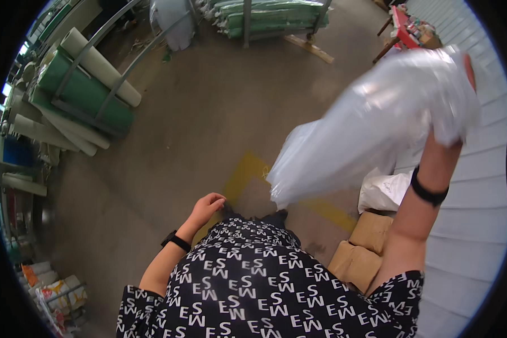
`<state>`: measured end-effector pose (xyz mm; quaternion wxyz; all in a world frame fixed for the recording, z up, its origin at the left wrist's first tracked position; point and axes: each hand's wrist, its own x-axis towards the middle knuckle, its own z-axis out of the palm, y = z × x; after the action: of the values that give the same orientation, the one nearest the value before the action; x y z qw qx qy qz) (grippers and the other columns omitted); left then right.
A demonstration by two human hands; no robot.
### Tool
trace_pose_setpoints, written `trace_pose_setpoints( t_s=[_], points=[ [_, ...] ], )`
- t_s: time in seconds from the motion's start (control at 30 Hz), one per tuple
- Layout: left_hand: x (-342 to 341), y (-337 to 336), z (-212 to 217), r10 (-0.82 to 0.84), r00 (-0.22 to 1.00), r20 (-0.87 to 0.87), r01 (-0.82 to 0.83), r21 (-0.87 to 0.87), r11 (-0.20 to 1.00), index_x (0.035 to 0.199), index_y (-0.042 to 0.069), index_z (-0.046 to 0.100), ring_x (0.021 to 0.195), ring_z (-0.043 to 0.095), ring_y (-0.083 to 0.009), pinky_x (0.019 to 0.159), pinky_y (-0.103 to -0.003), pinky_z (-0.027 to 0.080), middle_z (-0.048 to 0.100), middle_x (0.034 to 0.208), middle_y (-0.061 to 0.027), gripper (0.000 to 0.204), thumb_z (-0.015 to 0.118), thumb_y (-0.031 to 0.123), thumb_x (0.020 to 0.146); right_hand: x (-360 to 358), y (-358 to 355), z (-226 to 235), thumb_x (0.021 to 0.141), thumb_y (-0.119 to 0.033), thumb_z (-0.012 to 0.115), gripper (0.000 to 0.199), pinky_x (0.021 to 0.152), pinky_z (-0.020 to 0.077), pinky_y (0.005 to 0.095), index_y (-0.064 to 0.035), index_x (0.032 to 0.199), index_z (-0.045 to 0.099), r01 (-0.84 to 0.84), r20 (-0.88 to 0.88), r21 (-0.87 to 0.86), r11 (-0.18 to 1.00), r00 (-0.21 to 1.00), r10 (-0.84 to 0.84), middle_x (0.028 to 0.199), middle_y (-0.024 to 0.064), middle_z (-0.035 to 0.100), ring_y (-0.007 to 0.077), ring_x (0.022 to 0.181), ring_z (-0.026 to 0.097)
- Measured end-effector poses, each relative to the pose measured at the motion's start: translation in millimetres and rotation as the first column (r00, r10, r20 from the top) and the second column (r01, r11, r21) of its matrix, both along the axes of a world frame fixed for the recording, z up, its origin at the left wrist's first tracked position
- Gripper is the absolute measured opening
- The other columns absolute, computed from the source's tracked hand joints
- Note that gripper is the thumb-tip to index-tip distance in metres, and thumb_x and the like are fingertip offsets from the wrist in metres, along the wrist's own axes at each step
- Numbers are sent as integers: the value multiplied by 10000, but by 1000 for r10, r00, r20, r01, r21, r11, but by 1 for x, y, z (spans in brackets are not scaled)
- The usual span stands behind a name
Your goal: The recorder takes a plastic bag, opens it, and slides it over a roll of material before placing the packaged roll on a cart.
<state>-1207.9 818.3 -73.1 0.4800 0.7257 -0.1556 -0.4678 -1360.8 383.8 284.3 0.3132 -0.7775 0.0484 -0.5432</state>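
My right hand [468, 70] is raised high at the upper right and grips a large clear plastic bag [372, 127]; the bag covers most of the hand and hangs blurred down toward the middle of the view. A black band sits on that wrist. My left hand [207, 205] hangs low beside my patterned black-and-white top, fingers loosely curled, holding nothing. It wears a black wristband too. Yellow floor markings [245, 172] lie just beyond it.
Cardboard boxes [360, 248] and a white sack [384, 191] sit against the pale ribbed wall [479, 225] at right. Racks of green and cream rolls [81, 93] stand at left, more rolls [270, 17] at the top. A red table [403, 25] stands far right.
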Motion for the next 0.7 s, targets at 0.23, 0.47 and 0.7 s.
trace_pose_setpoints(
  t_s=[0.23,0.47,0.7],
  points=[
    [98,-43,156,-102,725,681,323,-205,924,1404,32,338,1218,474,-277,1033,-394,382,501,1303,-152,869,787,327,721,136,58,129,956,-264,493,289,799,538,345,-6,1003,614,-646,252,684,339,645,721,863,117,665,238,845,655],
    [92,-110,179,73,479,875,327,-255,910,1453,-23,138,1341,267,-389,1114,-469,229,211,1480,-240,1207,850,440,595,258,43,157,973,-223,449,244,794,536,365,-16,1040,562,-906,423,102,410,412,807,958,85,628,212,871,633],
    [190,-161,168,344,448,825,40,-403,914,1449,-28,132,1371,207,-399,1115,-503,198,176,1482,-269,1231,869,417,568,332,85,151,973,-327,438,344,803,538,378,-22,1014,591,-900,475,241,362,435,765,961,116,665,247,911,653]
  ],
)
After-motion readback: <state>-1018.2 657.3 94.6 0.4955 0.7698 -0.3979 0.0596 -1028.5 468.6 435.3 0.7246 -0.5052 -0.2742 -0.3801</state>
